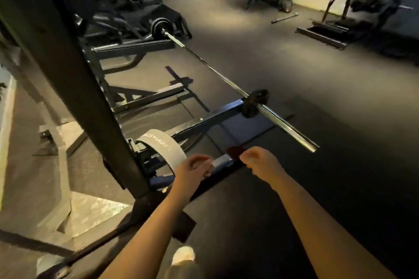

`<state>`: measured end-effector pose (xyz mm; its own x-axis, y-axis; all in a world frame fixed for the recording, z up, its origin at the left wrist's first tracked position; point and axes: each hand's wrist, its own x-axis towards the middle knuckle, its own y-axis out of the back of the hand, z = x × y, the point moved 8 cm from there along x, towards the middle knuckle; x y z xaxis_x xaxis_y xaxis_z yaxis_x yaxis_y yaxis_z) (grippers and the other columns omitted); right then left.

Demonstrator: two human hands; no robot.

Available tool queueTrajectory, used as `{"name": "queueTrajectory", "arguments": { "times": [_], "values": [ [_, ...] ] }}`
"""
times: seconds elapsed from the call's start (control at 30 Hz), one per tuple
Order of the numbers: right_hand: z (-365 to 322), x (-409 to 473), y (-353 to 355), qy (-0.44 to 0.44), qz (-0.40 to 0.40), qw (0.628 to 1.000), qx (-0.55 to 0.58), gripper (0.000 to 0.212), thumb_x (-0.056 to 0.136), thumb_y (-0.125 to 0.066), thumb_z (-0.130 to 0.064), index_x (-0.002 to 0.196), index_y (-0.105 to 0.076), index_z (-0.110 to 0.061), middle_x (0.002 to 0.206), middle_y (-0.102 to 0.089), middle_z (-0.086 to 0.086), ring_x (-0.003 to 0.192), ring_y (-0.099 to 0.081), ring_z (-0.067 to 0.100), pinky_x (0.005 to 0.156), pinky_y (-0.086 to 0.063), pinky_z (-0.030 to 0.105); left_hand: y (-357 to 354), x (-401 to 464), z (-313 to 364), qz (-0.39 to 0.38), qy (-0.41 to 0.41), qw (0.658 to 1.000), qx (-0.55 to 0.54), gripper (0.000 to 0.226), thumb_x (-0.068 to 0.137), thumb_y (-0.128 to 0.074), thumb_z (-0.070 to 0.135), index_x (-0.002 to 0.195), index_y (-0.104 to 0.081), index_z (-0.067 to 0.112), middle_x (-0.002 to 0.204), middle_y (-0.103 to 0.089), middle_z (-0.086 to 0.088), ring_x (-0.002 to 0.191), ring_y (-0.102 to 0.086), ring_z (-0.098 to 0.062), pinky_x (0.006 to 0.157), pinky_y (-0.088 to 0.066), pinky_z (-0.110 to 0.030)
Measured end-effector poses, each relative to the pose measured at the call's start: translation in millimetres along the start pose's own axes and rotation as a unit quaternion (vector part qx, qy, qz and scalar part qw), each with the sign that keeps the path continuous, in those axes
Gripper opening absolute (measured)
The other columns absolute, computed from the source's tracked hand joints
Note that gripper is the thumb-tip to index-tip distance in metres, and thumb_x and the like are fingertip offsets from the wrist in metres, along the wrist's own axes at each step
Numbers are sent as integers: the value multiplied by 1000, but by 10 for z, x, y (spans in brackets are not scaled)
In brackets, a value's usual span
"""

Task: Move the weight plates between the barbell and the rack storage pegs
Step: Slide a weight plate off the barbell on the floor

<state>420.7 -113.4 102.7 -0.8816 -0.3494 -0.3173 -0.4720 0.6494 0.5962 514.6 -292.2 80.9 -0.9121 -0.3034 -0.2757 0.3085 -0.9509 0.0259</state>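
- Leftmost, the rack upright (74, 79) runs dark and slanted through the view; it serves as the landmark for the rest.
- Just right of the upright's foot, a grey weight plate (163, 145) stands on edge, low down against the rack where a storage peg would be, though the peg itself is hidden.
- The left hand (192, 169) sits at the near rim of that plate, fingers curled over its edge; the grip looks closed on the rim, but how firmly I cannot tell.
- Further right of the upright, the right hand (260, 162) hangs with fingers curled; a dark red shape shows just beyond it, and I cannot tell whether the hand is pinching it or holding nothing.
- Farthest right and beyond the hands, the barbell (260, 103) lies on the floor, a small dark plate (255, 103) on its near sleeve, the sleeve end bare, and more plates at the far end.
- Judging by this, the step in hand is taking the grey plate off its storage spot. Doing it well likely means getting both hands on opposite rims, drawing it straight out along the peg without tilting, and keeping the foot (183, 255) below well clear.
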Motion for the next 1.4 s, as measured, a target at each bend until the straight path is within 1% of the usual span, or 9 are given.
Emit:
{"name": "queueTrajectory", "arguments": {
  "times": [0.1,0.2,0.33,0.57,0.8,0.97,1.13,1.3,1.4],
  "values": [
    [283,192,356,-15,12,999,27,13,94,-56,-30,104,-61,-22,103,-61,-1,99,-57,14,90,-50,36,-377,365,58,22,1,999,33,12,95,-56,11,90,-64,17,90,-67,-7,79,-63,-14,69,-49,-18],
    [511,461,689,-39,19,998,52,11,92,-59,-30,102,-60,-25,104,-60,-4,99,-57,13,91,-51,35,-793,834,112,27,4,999,35,12,93,-59,13,87,-66,20,89,-68,-4,85,-65,-18,77,-52,-24],
    [906,1121,1317,-74,46,994,64,16,92,-60,-31,106,-61,-24,104,-61,-3,98,-59,13,91,-52,38,-1577,1704,170,-17,10,1000,23,14,94,-58,11,88,-66,21,82,-69,-2,80,-65,-15,79,-54,-31],
    [1369,2294,2123,-129,16,988,85,13,93,-59,-28,106,-59,-25,104,-61,-2,94,-60,13,86,-53,34,-2378,2881,295,-81,52,993,70,11,95,-57,22,103,-63,28,101,-66,4,91,-64,-14,89,-54,-35],
    [1663,3124,2652,-145,-32,984,97,11,92,-59,-29,102,-60,-25,104,-63,0,94,-62,15,87,-52,35,-2599,3612,471,7,73,993,89,10,95,-57,22,101,-62,27,100,-65,2,94,-63,-15,88,-54,-35],
    [1795,3716,2667,-115,-121,984,62,9,94,-57,-30,102,-57,-28,105,-60,-2,95,-59,13,80,-50,29,-2638,3680,367,76,101,987,98,10,97,-54,19,103,-60,25,100,-63,1,88,-61,-10,66,-46,-18],
    [1924,4225,2806,-72,-173,982,-6,12,95,-56,-33,105,-54,-28,105,-56,-5,94,-55,10,83,-49,30,-2727,3737,289,144,134,975,106,11,96,-54,24,106,-59,27,104,-64,0,94,-63,-13,74,-49,-23],
    [1943,4555,2673,-36,-205,975,-79,31,95,-55,-31,125,-50,-21,96,-52,-11,83,-49,1,66,-39,19,-2776,3820,199,168,150,964,142,16,94,-57,26,108,-55,33,110,-62,4,99,-60,-9,78,-50,-22],
    [1842,4668,2481,-8,-233,964,-128,44,95,-57,-31,135,-44,-20,117,-53,-2,94,-49,5,78,-41,22,-2645,3978,170,175,159,954,185,28,93,-60,25,120,-53,28,106,-57,7,95,-55,-4,71,-43,-15]
  ]
}}
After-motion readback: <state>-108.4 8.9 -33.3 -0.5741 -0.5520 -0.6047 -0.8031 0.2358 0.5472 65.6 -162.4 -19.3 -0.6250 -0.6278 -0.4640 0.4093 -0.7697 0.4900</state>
